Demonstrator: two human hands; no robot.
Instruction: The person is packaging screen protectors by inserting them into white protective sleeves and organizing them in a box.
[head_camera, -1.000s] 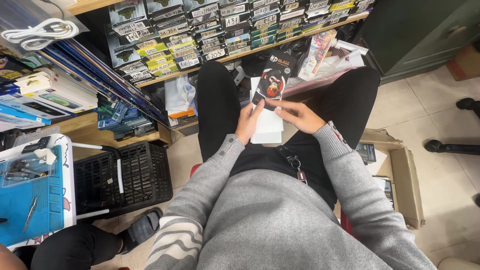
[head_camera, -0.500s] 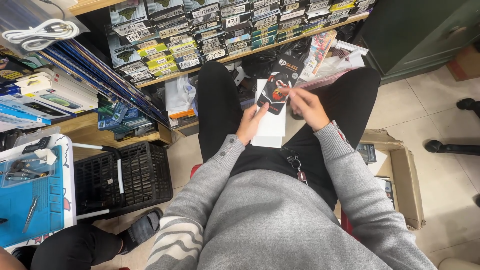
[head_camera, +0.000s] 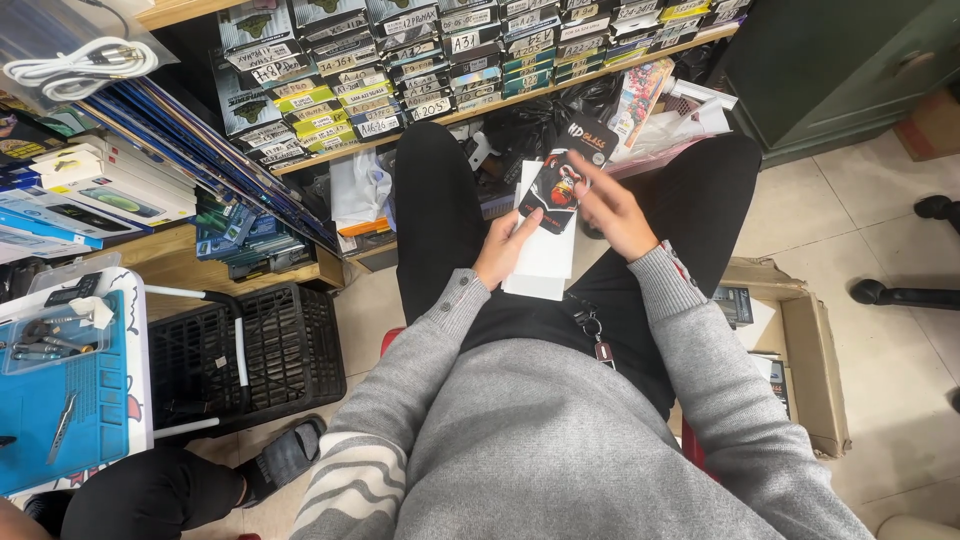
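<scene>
A small black packet with a red-and-white picture sits above the person's lap, between the knees, lying on a white flat box that rests on the black trousers. The left hand holds both from below — its thumb pressed on the packet's lower edge, fingers curled under the white box, so it is closed on them. The right hand lies against the packet's right side with fingers spread and loosely extended; whether it actually pinches the packet cannot be told. Beyond the knees runs a low wooden shelf packed with rows of small labelled packets. To the left stands a black plastic crate, and further left a blue work mat with tweezers. On the right, an open cardboard box sits on the tiled floor.
</scene>
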